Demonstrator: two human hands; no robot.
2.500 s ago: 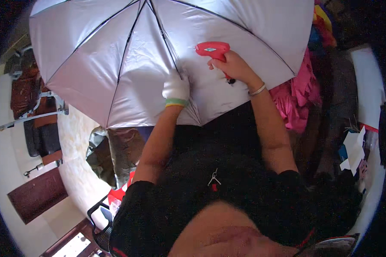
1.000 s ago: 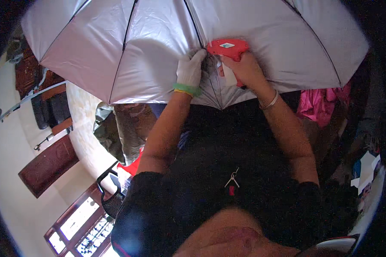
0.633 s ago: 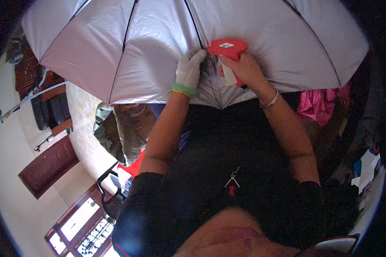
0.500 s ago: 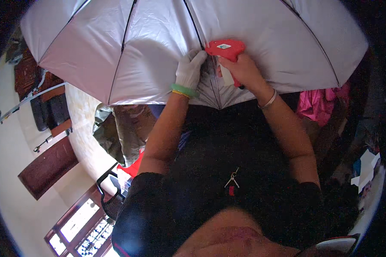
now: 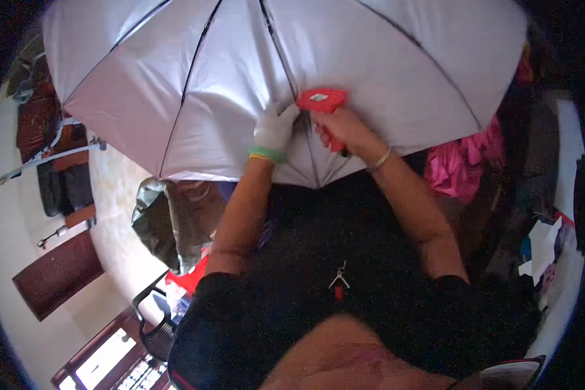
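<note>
An open umbrella (image 5: pixel 383 84), silvery inside with dark ribs, spreads across the upper part of the head view. My left hand (image 5: pixel 274 130), in a white glove with green and yellow bands at the wrist, pinches at a dark rib (image 5: pixel 279 55) near the canopy's lower edge. Wrapped around the grip of a red pistol-shaped tagging gun (image 5: pixel 325 99) is my bare right hand (image 5: pixel 351 132). The gun's nose points left and meets the rib beside my left fingertips. Exactly what lies between those fingertips is hidden.
Bright pink fabric (image 5: pixel 465 162) lies beyond the umbrella's right edge. Grey-green shiny cloth (image 5: pixel 159 224) hangs at the left, above a black chair (image 5: pixel 156 335). White paper pieces (image 5: pixel 541 250) are at the far right.
My right fingers have closed further around the gun's grip, covering its pale trigger. The whole view has shifted, so umbrella and hands appear lower and further left.
</note>
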